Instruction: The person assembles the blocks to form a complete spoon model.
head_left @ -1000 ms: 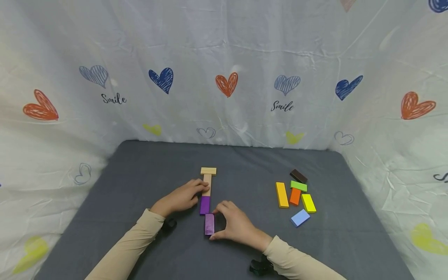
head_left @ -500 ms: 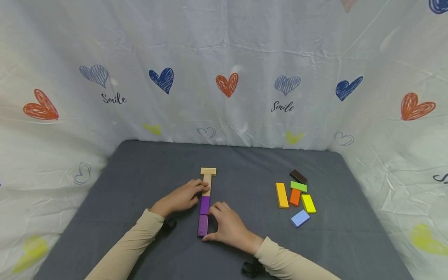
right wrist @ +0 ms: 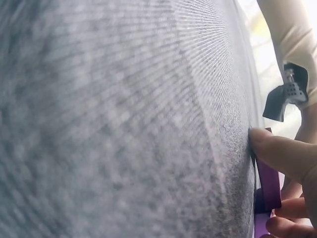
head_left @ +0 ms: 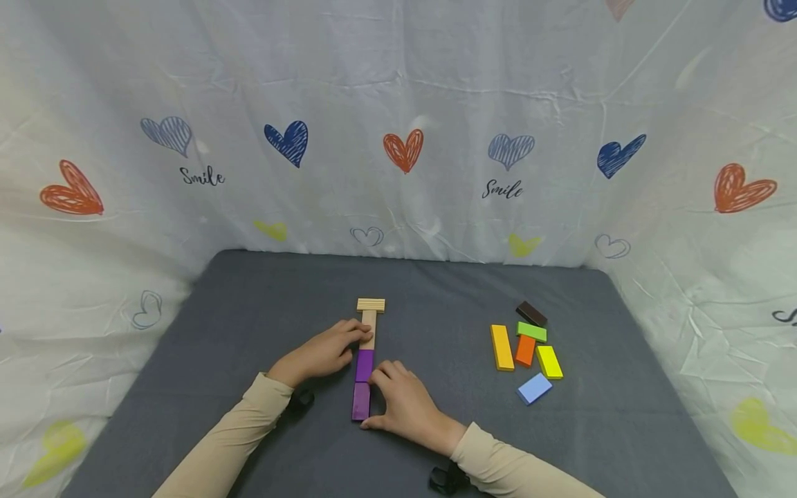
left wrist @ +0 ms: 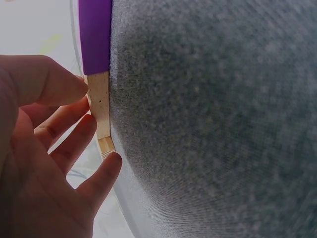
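A row of wooden blocks runs toward the person in the head view. At its far end a plain block lies crosswise (head_left: 371,305), then a plain lengthwise block (head_left: 369,319), then a bright purple block (head_left: 364,365). A duller purple block (head_left: 361,402) makes up the near end, right up against the bright one. My left hand (head_left: 320,354) rests its fingertips on the plain lengthwise block, fingers loosely extended. My right hand (head_left: 411,408) pinches the duller purple block between thumb and finger, from its right side. The right wrist view shows the thumb (right wrist: 280,151) at that block's end.
To the right lies a loose group of blocks: dark brown (head_left: 531,313), green (head_left: 531,332), orange (head_left: 525,351), amber (head_left: 501,347), yellow (head_left: 549,362) and light blue (head_left: 534,389). Grey cloth covers the table (head_left: 280,283), and a white curtain (head_left: 336,194) with hearts hangs behind.
My right hand has slid the duller purple block left, into line with the bright purple one, and has kept nearly still over the last half second. The left hand has stayed put.
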Available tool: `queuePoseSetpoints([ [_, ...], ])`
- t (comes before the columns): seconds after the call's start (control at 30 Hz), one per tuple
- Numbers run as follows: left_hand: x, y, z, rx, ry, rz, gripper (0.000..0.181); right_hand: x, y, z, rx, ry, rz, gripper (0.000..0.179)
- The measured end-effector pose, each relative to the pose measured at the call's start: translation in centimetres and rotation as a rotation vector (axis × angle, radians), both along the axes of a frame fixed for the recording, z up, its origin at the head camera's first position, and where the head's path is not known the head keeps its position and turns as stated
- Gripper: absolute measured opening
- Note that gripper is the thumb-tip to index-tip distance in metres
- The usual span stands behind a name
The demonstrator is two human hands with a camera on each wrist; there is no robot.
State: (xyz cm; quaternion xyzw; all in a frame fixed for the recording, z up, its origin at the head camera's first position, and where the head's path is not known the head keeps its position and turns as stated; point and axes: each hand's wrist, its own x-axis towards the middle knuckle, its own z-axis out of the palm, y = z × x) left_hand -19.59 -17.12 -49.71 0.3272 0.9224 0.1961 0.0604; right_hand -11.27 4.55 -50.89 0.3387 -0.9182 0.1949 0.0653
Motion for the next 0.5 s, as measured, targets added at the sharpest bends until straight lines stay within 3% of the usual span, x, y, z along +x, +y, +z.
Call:
queuePoseSetpoints([
  [0.5,-0.05,0.06,-0.15,0.001,-0.009,0.008,0.042,0.23,-0.32,-0.24,0.052,0.027,-0.028,0.064],
])
